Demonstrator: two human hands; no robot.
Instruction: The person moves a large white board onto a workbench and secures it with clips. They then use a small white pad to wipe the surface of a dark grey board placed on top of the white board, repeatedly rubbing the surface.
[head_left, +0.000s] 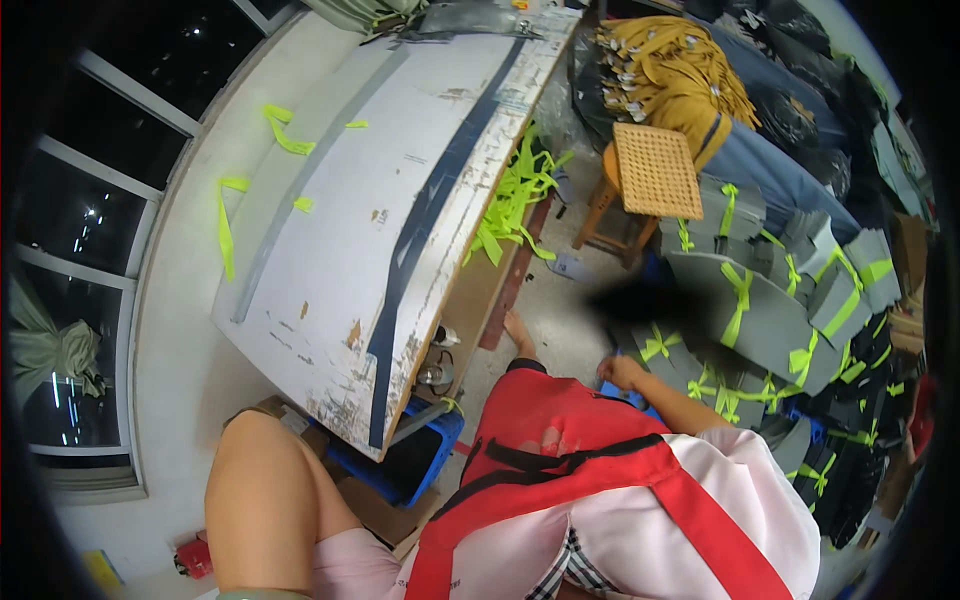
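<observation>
My left arm is bent, its elbow (255,430) pointing at the table; a pale bangle shows at the lower edge, and the hand itself is out of the picture. My right hand (622,372) is low beside my right hip, its fingers curled closed; what they hold, if anything, is hidden. Just below it is a blue thing (640,402), partly covered by my arm and red apron (540,420). A dark, blurred patch (650,305) lies beyond the hand, too smeared to name. My bare foot (518,328) rests on the floor.
At left stands a long worn white table (350,210) with a dark blue strip (430,200) along it. Neon-yellow straps (510,200) hang beyond its edge. A wooden stool with a woven seat (655,170), bundled grey pieces (760,300) and mustard straps (680,75) are at right; a blue crate (440,450) is under the table.
</observation>
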